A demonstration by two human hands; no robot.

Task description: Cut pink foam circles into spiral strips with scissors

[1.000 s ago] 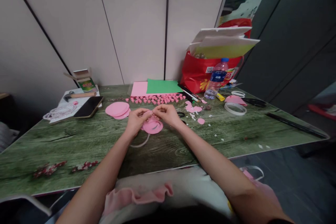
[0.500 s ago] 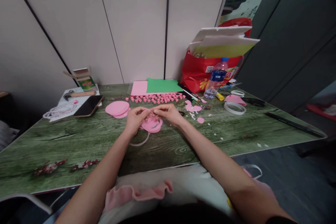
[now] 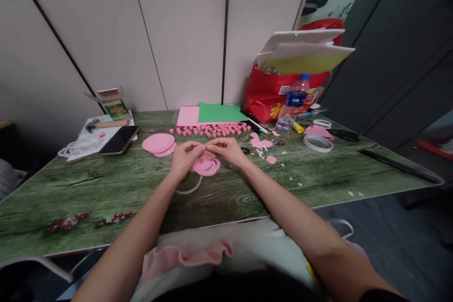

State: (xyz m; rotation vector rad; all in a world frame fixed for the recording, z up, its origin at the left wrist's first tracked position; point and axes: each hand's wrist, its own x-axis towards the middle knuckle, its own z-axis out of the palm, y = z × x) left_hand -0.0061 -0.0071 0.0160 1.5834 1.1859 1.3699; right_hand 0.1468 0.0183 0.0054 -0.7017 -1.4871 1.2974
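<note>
Pale panels (image 3: 184, 33) rise behind hands (image 3: 231, 152) and green table (image 3: 116, 179).

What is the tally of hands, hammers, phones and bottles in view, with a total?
Hands: 2 (left hand, right hand)
Hammer: 1
Phone: 1
Bottle: 1
Total: 5

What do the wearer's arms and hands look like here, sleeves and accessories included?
The left hand and right hand are ungloved, with no accessories visible. Both forearms are bare; a dark sleeve edge shows on the right arm, none on the left.
</note>
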